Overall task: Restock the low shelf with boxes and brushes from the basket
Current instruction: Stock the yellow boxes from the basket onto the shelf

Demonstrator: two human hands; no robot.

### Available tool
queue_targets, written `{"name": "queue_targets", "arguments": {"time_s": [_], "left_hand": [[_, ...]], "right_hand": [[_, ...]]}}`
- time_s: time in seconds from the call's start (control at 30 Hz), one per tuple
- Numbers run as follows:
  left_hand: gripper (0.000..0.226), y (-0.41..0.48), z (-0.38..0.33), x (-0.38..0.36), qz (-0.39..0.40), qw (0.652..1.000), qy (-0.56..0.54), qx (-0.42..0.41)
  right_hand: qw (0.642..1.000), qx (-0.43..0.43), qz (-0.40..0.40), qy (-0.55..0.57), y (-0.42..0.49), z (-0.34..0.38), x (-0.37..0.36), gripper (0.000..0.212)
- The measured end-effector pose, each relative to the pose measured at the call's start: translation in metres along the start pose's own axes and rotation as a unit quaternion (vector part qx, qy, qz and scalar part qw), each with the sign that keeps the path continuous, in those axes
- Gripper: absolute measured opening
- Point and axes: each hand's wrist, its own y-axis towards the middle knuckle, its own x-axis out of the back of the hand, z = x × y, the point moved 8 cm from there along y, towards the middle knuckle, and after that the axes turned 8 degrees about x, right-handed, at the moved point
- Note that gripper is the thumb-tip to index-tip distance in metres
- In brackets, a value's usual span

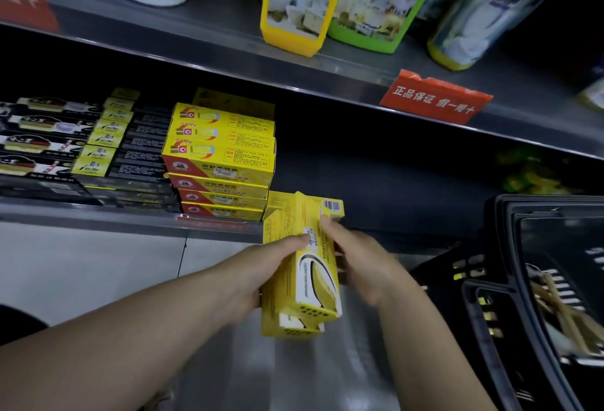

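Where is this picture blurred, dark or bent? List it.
Head view: the right hand is smeared by motion blur, and the bottles on top look soft; the back of the low shelf lies in deep shadow; the wide lens bows the upper shelf edge; the held yellow boxes read fairly sharp.

At four o'clock the basket (503, 231) is running off the right edge, its contents (555, 306) blurring; the right hand (366, 263) is smearing.

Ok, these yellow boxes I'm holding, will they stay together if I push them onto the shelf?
Probably stiff: the yellow boxes show crisp cardboard edges. Likely light, as left hand and right hand hold several together. Their ends look staggered, so they may slide apart.
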Motion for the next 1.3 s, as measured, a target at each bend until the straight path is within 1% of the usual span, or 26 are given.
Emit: {"name": "queue_targets", "arguments": {"time_s": [0.03, 0.07, 0.13, 0.23, 0.27, 0.3, 0.33, 0.37, 0.4, 0.43, 0.5, 0.53, 0.57, 0.6, 0.67, 0.7, 0.8, 0.87, 0.93, 1.0, 1.07, 1.1, 1.17, 1.2, 1.23, 1.3], "left_hand": [[0.038, 0.0, -0.002, -0.001, 0.003, 1.0, -0.006, -0.009], [0.039, 0.001, -0.004, -0.001, 0.001, 1.0, -0.01, -0.02], [0.04, 0.001, -0.006, -0.001, -0.013, 0.999, -0.011, -0.037], [0.035, 0.0, -0.007, 0.006, -0.066, 0.997, -0.006, -0.05], [0.031, 0.0, -0.007, 0.009, -0.083, 0.995, -0.002, -0.051], [0.028, 0.0, -0.006, 0.011, -0.091, 0.995, 0.001, -0.048], [0.025, 0.001, -0.003, 0.012, -0.093, 0.995, 0.004, -0.039], [0.022, 0.001, -0.001, 0.013, -0.091, 0.995, 0.007, -0.028], [0.02, 0.001, 0.002, 0.014, -0.09, 0.996, 0.012, -0.014], [0.018, 0.001, 0.004, 0.016, -0.092, 0.996, 0.017, -0.005], [0.015, 0.001, 0.005, 0.02, -0.097, 0.995, 0.028, 0.004], [0.014, 0.001, 0.004, 0.021, -0.098, 0.995, 0.031, 0.005], [0.014, 0.002, 0.003, 0.023, -0.1, 0.994, 0.032, 0.003], [0.014, 0.002, 0.002, 0.024, -0.1, 0.994, 0.033, 0.001], [0.016, 0.004, -0.001, 0.025, -0.102, 0.994, 0.032, -0.004], [0.017, 0.005, -0.002, 0.025, -0.103, 0.994, 0.03, -0.005], [0.016, 0.007, -0.003, 0.023, -0.101, 0.994, 0.029, -0.006], [0.013, 0.009, -0.004, 0.021, -0.1, 0.994, 0.035, -0.01], [0.015, 0.011, -0.005, 0.019, -0.096, 0.994, 0.044, -0.017], [0.017, 0.011, -0.006, 0.017, -0.091, 0.994, 0.054, -0.024], [0.017, 0.012, -0.008, 0.013, -0.082, 0.995, 0.056, -0.031], [0.017, 0.012, -0.009, 0.011, -0.076, 0.995, 0.053, -0.034], [0.014, 0.011, -0.012, 0.008, -0.072, 0.996, 0.038, -0.041], [0.013, 0.011, -0.014, 0.007, -0.07, 0.996, 0.026, -0.043], [0.01, 0.011, -0.015, 0.006, -0.067, 0.997, 0.013, -0.045], [0.012, 0.009, -0.018, 0.004, -0.057, 0.997, -0.014, -0.054]], "right_hand": [[0.999, 0.014, 0.022, 0.018, -0.008, 0.0, -0.008, 0.035], [0.998, 0.025, 0.028, 0.058, -0.015, -0.002, -0.009, 0.041], [0.993, 0.026, 0.02, 0.115, -0.017, -0.004, -0.008, 0.045], [0.99, 0.022, -0.018, 0.139, -0.014, 0.01, 0.0, 0.033], [0.989, 0.044, -0.051, 0.13, -0.011, 0.02, 0.007, 0.03], [0.99, 0.082, -0.091, 0.076, -0.006, 0.035, 0.017, 0.031], [0.982, 0.132, -0.135, -0.026, 0.002, 0.053, 0.03, 0.036], [0.955, 0.179, -0.173, -0.159, 0.01, 0.073, 0.039, 0.042], [0.91, 0.215, -0.197, -0.294, 0.02, 0.091, 0.042, 0.048], [0.856, 0.238, -0.207, -0.41, 0.034, 0.104, 0.042, 0.052], [0.755, 0.254, -0.193, -0.573, 0.065, 0.116, 0.033, 0.055], [0.721, 0.246, -0.171, -0.624, 0.082, 0.113, 0.028, 0.057], [0.706, 0.232, -0.146, -0.653, 0.097, 0.107, 0.023, 0.06], [0.701, 0.22, -0.124, -0.667, 0.112, 0.099, 0.019, 0.061], [0.7, 0.196, -0.081, -0.681, 0.133, 0.079, 0.015, 0.063], [0.706, 0.181, -0.053, -0.683, 0.141, 0.068, 0.012, 0.061], [0.75, 0.143, 0.016, -0.645, 0.155, 0.042, 0.005, 0.051], [0.77, 0.14, 0.024, -0.622, 0.158, 0.037, 0.008, 0.048], [0.786, 0.129, 0.012, -0.605, 0.157, 0.033, 0.021, 0.062], [0.82, 0.092, 0.003, -0.564, 0.152, 0.026, 0.035, 0.081], [0.867, 0.074, 0.02, -0.492, 0.146, 0.015, 0.039, 0.088], [0.881, 0.077, 0.026, -0.466, 0.143, 0.013, 0.038, 0.087], [0.893, 0.095, 0.013, -0.44, 0.137, 0.017, 0.036, 0.083], [0.898, 0.109, -0.012, -0.426, 0.132, 0.023, 0.037, 0.079], [0.902, 0.129, -0.049, -0.408, 0.124, 0.031, 0.039, 0.07], [0.918, 0.159, -0.131, -0.338, 0.1, 0.042, 0.045, 0.041]]}}
